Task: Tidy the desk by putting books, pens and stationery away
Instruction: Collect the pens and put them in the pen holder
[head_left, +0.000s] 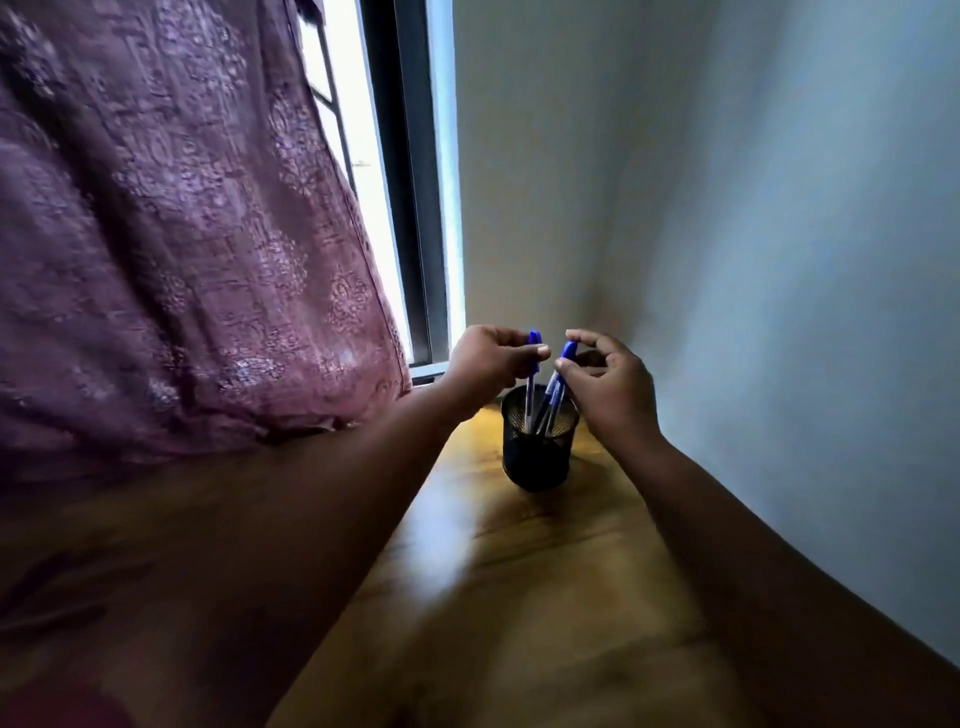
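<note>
Right over the pen cup (539, 441), our left hand (485, 364) pinches the capped top of one blue pen (531, 384) between thumb and fingers, and our right hand (610, 387) does the same with a second blue pen (557, 392) leaning the other way. Both pens already have their lower ends down inside the black mesh cup, so we reckon this bit is nearly done; all that's left is letting go. There might be a third pen in there, hard to tell through the mesh.

As for books or other stationery, none show up from here, so we can't say what's left. The cup sits at the far end of a wooden desk (519, 582), tucked into the corner by a pale wall (779, 234). A purple patterned curtain (171, 234) hangs on the left beside a bright window (358, 156).
</note>
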